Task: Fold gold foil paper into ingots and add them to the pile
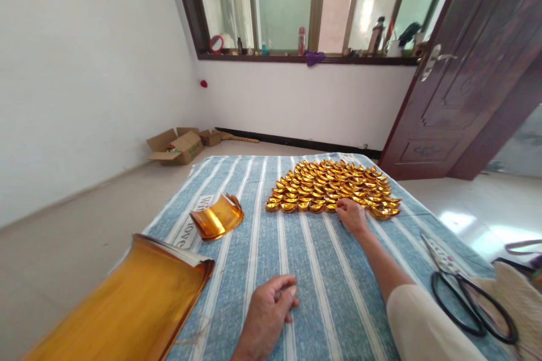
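Right hand [350, 215] reaches to near edge of gold foil ingots [332, 187] massed on striped bedsheet [305, 271], fingers curled down, whether pinching one cannot tell; left hand [266, 316] loosely curled, empty, resting on sheet. Ingots likely light, thin, crush-prone: pinch gently at folded ends

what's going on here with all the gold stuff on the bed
A person is at a blue striped cloth. Their right hand reaches to the near edge of a big patch of folded gold paper ingots laid out in rows, touching the front row. The left hand rests loosely curled on the cloth, apparently holding nothing. To the left lie a stack of gold paper sheets and a small curled pile of cut gold pieces. Black scissors lie at the right.
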{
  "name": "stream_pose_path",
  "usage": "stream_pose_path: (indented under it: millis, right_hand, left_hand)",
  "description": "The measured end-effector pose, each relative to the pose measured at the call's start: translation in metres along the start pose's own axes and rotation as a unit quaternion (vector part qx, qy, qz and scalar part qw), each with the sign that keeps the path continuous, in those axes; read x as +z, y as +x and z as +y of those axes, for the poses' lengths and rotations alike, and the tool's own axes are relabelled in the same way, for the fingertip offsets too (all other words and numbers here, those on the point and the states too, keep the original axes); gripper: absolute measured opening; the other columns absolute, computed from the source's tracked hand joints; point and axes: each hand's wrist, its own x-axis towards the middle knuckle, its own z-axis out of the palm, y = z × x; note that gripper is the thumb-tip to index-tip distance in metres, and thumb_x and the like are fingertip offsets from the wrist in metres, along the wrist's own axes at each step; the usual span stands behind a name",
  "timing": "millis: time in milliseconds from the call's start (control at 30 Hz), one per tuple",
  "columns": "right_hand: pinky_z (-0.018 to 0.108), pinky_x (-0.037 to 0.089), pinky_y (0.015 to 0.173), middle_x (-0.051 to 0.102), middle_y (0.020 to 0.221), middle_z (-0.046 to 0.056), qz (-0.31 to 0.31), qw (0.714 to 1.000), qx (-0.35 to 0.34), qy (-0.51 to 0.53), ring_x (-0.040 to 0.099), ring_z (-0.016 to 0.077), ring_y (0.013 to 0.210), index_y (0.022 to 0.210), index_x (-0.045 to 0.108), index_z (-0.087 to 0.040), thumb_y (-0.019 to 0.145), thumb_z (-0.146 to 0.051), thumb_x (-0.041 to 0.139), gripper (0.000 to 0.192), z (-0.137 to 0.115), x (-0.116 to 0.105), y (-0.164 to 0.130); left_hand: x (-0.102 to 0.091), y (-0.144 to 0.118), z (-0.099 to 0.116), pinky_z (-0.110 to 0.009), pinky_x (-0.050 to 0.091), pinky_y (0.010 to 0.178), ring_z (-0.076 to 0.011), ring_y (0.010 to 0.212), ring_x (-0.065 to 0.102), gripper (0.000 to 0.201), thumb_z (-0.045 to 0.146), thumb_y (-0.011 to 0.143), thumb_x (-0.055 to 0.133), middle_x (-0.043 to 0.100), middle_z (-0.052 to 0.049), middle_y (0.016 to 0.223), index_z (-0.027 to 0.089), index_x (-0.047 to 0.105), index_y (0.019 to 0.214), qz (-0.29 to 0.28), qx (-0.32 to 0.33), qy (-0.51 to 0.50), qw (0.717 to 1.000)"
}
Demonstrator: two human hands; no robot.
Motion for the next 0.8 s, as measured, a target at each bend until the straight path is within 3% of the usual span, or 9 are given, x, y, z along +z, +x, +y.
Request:
stream_pose_path:
  millis: [233,433,600,800]
  right_hand:
    - [0.025,0.042,0.067,0.064,0.062,-0.001,0.031,0.999,0.011,0.015,0.062,0.0172,0.062,0.083,0.063,-0.02,0.071,-0.021,0.053,0.015,0.002,0.008,0.001]
    - [0.027,0.043,0.064,0.065,0.063,0.001,0.055,0.998,0.023,0.025,0.063,0.02,0.063,0.091,0.061,-0.018,0.073,-0.03,0.053,0.023,0.006,0.003,-0.01]
    - [0.026,0.042,0.063,0.06,0.059,-0.001,0.049,0.999,0.0,0.022,0.061,0.0187,0.06,0.084,0.06,-0.02,0.074,-0.027,0.049,0.017,0.003,-0.005,-0.031]
    - [0.025,0.035,0.058,0.057,0.056,-0.002,-0.003,0.998,-0.063,0.008,0.055,0.0158,0.056,0.075,0.062,-0.02,0.077,-0.026,0.051,0.013,-0.02,-0.008,-0.074]
  left_hand:
    - [0.001,-0.001,0.001,-0.027,0.046,0.051,-0.0206,0.065,0.065,0.051,0.049,0.064,0.062,0.068,-0.007,0.066,0.009,0.068,0.095,-0.004,0.004,-0.007,1.0]
    - [-0.001,0.001,-0.002,-0.028,0.045,0.052,-0.0162,0.053,0.059,0.052,0.05,0.063,0.063,0.067,-0.005,0.063,0.009,0.069,0.095,-0.004,0.009,-0.001,1.0]
    - [-0.001,0.003,-0.006,-0.028,0.045,0.052,-0.015,0.051,0.057,0.052,0.049,0.065,0.062,0.067,-0.005,0.063,0.008,0.068,0.096,-0.008,0.021,-0.002,1.0]
    - [0.0,0.003,-0.005,-0.027,0.046,0.053,-0.0187,0.061,0.063,0.048,0.047,0.064,0.061,0.068,-0.006,0.066,0.01,0.069,0.094,-0.011,0.035,-0.003,0.999]
